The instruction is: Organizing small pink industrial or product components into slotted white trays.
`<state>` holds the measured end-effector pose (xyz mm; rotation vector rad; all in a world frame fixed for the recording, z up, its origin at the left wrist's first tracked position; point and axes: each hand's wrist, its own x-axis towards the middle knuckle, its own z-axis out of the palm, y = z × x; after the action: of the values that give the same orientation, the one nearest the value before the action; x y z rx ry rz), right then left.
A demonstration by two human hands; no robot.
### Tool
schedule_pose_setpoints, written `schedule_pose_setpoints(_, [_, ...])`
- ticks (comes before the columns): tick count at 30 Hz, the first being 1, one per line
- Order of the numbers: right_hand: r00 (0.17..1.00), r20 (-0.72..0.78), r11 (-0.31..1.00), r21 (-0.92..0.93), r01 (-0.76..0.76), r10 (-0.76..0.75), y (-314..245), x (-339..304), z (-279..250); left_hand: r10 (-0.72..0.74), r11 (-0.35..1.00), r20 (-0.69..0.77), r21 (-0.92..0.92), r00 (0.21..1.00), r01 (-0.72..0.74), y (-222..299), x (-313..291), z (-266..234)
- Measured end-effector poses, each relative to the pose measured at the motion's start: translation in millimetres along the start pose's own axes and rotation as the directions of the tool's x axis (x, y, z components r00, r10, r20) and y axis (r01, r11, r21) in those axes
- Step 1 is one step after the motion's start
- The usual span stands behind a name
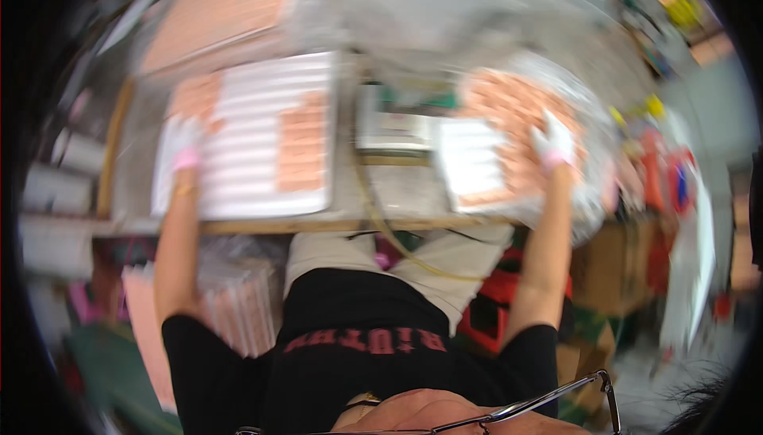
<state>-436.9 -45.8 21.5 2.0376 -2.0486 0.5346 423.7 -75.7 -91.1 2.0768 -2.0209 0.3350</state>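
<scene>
Fingers of the white-gloved left hand (188, 138), over the left side of a white ridged tray (250, 133), blur beyond telling; those of the white-gloved right hand (554, 141) spread over a heap of peach-coloured pieces (517, 113). Beneath lies a grey worktop (397, 189). Red lettering (381, 342) marks the black cloth shirt (358, 308). Between tray and heap sits a pale box (397, 131), its print illegible.
</scene>
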Motion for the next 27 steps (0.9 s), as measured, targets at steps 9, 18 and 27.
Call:
schedule_pose_setpoints(9, [0.990, 0.122, 0.976, -0.214, -0.047, 0.075, -29.0, -11.4, -26.6, 0.184, 0.927, -0.191, -0.292, 0.964, -0.235, 160.3, -10.1, -139.1])
schedule_pose_setpoints(18, [0.931, -0.219, 0.831, 0.540, -0.134, 0.292, -56.2, -20.5, -26.5, 0.235, 0.947, 0.067, -0.239, 0.970, -0.213, 181.7, 14.5, -160.9])
schedule_pose_setpoints(27, [0.871, 0.209, 0.136, 0.945, -0.296, 0.444, -122.7, -39.4, -11.9, 0.434, 0.253, 0.279, -0.950, 0.857, 0.181, 384.0, -32.5, -163.4])
